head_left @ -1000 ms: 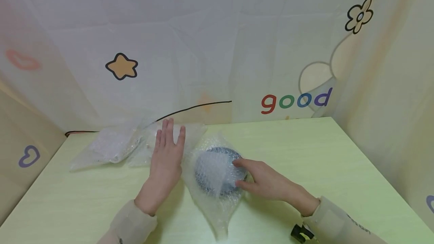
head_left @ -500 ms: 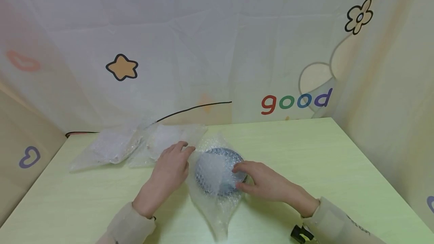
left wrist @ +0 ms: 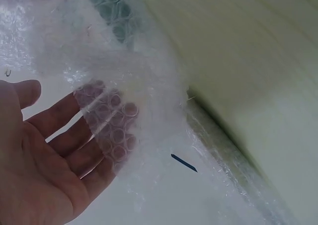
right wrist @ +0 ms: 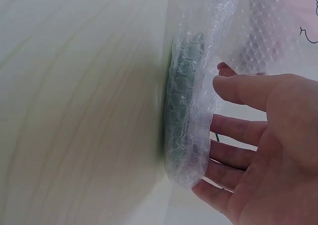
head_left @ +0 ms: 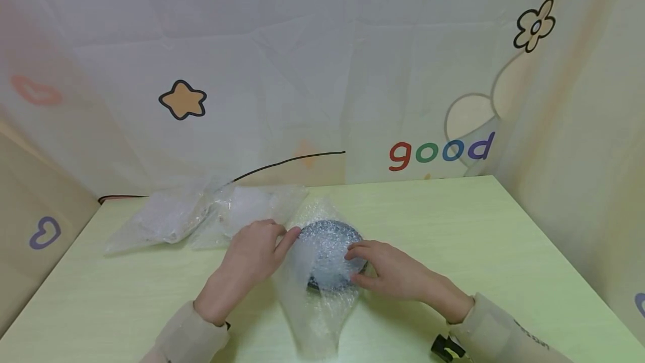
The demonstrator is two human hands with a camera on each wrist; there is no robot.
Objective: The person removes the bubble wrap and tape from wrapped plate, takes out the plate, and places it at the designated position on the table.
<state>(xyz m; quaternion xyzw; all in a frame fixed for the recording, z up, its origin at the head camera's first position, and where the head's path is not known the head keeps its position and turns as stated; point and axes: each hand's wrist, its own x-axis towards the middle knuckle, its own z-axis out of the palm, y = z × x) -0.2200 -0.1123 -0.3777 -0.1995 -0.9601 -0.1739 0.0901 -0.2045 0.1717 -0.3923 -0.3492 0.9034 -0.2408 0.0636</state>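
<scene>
A round, flat, dark blue thing (head_left: 327,248) lies on the table under clear bubble wrap (head_left: 318,324), which tapers toward the front edge. My left hand (head_left: 249,254) is at the left side of the package, its thumb beside the round thing's rim. In the left wrist view, my fingers show through a loose flap of bubble wrap (left wrist: 117,118), with the thumb apart from them. My right hand (head_left: 390,270) rests its thumb and fingertips on the package's right side. The right wrist view shows these fingers loosely bent along the wrapped edge (right wrist: 184,111).
Two more clear packages with whitish contents, a left one (head_left: 166,214) and one beside it (head_left: 247,206), lie at the table's back left. A printed curtain (head_left: 302,71) stands behind the table (head_left: 438,212). A small black clip-like thing (head_left: 445,347) is near the right sleeve.
My left hand came down from straight, raised fingers to the package's left side. The wrap's whitish layer shifted left, showing more of the round thing. My right hand stayed put.
</scene>
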